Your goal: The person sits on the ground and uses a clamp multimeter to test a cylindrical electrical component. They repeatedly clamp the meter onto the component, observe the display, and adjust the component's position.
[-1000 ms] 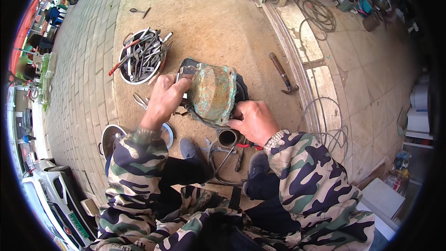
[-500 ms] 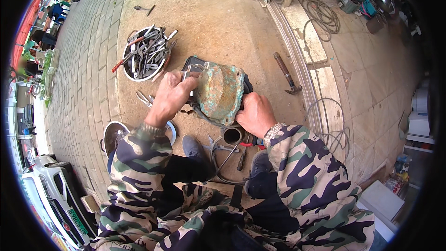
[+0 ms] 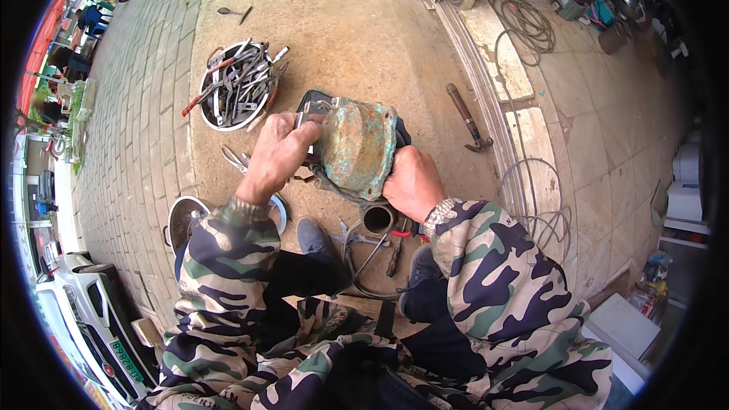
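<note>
A rusty, dome-shaped metal casing (image 3: 355,148) with green corrosion is tilted up between my hands, above a dark unit that it partly covers. My left hand (image 3: 277,150) is closed at the casing's left edge, beside a small metal bracket; its fingertips are partly hidden. On the lower right rim, my right hand (image 3: 413,184) is curled closed with its fingers out of sight behind the casing. A dark hose runs under the casing's lower edge. Just below it, a short round pipe opening (image 3: 377,219) faces up.
A white bowl (image 3: 241,126) heaped with hand tools stands at the far left. Pliers (image 3: 234,159) lie near my left wrist, a metal pot (image 3: 174,225) is by my left sleeve, and a hammer (image 3: 468,118) lies on the right. Cables (image 3: 529,26) coil beyond the door track.
The casing and my right hand have shifted slightly to the left. My left hand stays at the casing's left edge with almost no movement.
</note>
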Available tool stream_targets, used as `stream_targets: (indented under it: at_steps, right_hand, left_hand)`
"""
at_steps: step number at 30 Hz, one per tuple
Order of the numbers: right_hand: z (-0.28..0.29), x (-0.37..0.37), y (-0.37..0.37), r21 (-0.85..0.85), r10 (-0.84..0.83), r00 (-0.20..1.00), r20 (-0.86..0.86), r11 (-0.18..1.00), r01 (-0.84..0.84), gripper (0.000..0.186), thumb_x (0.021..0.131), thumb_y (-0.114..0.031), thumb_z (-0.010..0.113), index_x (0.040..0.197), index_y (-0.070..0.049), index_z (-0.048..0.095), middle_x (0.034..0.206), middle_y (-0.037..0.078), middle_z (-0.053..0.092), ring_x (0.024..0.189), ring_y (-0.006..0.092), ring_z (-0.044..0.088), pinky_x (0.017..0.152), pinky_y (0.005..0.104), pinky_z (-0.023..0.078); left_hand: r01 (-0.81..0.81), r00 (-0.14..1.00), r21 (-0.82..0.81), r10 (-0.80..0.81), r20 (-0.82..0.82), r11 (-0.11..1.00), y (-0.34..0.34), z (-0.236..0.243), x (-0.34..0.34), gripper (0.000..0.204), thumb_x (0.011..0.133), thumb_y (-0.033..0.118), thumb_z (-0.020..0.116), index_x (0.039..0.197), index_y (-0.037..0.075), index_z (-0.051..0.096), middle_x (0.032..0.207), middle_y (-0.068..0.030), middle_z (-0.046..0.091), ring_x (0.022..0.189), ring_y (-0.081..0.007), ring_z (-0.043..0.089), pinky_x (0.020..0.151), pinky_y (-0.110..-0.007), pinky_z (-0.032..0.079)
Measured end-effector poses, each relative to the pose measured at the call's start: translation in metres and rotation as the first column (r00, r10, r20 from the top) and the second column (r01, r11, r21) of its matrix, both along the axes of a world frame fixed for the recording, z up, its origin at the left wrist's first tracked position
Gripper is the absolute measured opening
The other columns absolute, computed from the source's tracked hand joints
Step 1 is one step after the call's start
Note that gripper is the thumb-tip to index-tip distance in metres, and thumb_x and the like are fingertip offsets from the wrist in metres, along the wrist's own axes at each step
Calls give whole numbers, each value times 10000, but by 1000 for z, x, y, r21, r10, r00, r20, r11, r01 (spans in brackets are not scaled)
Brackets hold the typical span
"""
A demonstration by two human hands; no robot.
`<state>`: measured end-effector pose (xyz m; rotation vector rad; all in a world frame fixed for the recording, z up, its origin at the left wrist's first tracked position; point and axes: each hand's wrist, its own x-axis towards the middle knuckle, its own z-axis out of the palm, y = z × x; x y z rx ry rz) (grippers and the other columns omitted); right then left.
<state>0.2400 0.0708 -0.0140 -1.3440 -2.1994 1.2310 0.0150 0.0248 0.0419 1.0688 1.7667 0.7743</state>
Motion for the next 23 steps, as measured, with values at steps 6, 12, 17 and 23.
stream_targets:
  at_steps: [6, 12, 17, 23]
  right_hand:
    - [14, 13, 17, -32, 94, 982, 163, 995, -90, 194, 723, -152, 728, 810, 21, 710, 819, 302, 668, 839, 459, 677, 767, 520, 551]
    - [32, 49, 54, -46, 64, 977, 201, 997, -56, 260, 728, -238, 814, 829, -15, 727, 854, 215, 716, 859, 393, 704, 782, 452, 555]
    - [39, 58, 49, 9, 32, 958, 286, 999, -35, 238, 762, -233, 801, 835, -20, 722, 875, 214, 715, 881, 392, 703, 801, 468, 561]
    - [42, 62, 47, 22, 37, 973, 229, 999, -43, 240, 766, -246, 786, 847, -29, 724, 882, 219, 715, 899, 401, 700, 815, 472, 564]
  left_hand:
    - [13, 998, 10, -13, -59, 1000, -1, 5, 9, 350, 915, 211, 516, 1009, -69, 704, 774, -37, 643, 682, -104, 586, 626, -274, 510]
    - [-5, 967, 0, 5, -254, 1000, -1, 10, 20, 302, 904, 215, 567, 889, -61, 690, 663, -18, 571, 611, -93, 498, 585, -287, 435]
    - [-28, 937, 67, 50, -346, 997, 1, 1, 35, 381, 866, 322, 643, 718, -29, 639, 588, -184, 579, 545, -299, 552, 597, -449, 454]
    - [94, 855, 78, -41, -516, 992, 1, 7, 47, 399, 896, 376, 658, 795, -7, 704, 790, -261, 673, 785, -371, 691, 727, -464, 508]
